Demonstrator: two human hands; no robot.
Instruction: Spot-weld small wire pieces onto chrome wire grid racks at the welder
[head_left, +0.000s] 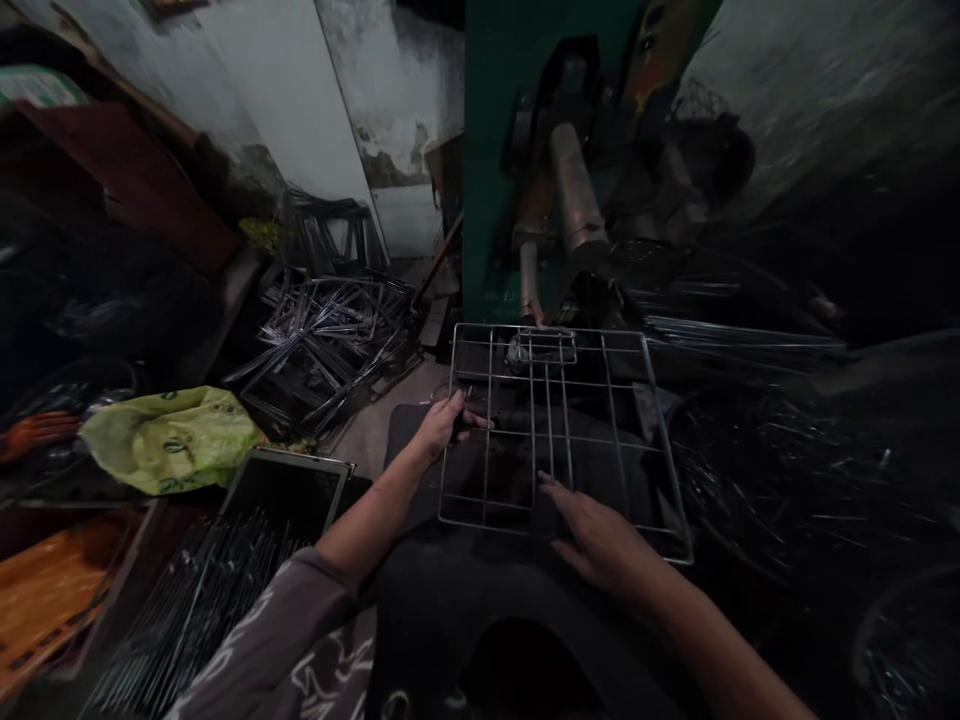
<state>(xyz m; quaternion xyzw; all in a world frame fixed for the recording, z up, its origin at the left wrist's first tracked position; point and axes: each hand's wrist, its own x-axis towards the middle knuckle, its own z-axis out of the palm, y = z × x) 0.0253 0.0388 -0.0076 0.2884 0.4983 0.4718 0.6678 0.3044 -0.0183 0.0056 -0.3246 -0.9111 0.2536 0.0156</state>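
Observation:
A rectangular wire rack (pixel 566 437) made of crossing metal rods is held up in front of me, tilted, its far edge at the machine. On its left side, my left hand (pixel 441 425) is closed around the outer rod, with fingers reaching behind the wires. My right hand (pixel 600 535) is at the near part of the rack, fingers stretched out and thumb apart. Its index fingertip is at one of the middle rods; I cannot tell whether it touches. Behind the far edge are the machine's metal rods (pixel 577 190), mounted on a green body (pixel 487 150).
Bent wire frames (pixel 330 330) are piled on the floor at left. Closer are a yellow-green sack (pixel 176 440), a bundle of thin rods (pixel 195 580) and an orange crate (pixel 56 600). Loose metal pieces (pixel 787 480) fill a dark container at right, near long wires (pixel 742 335).

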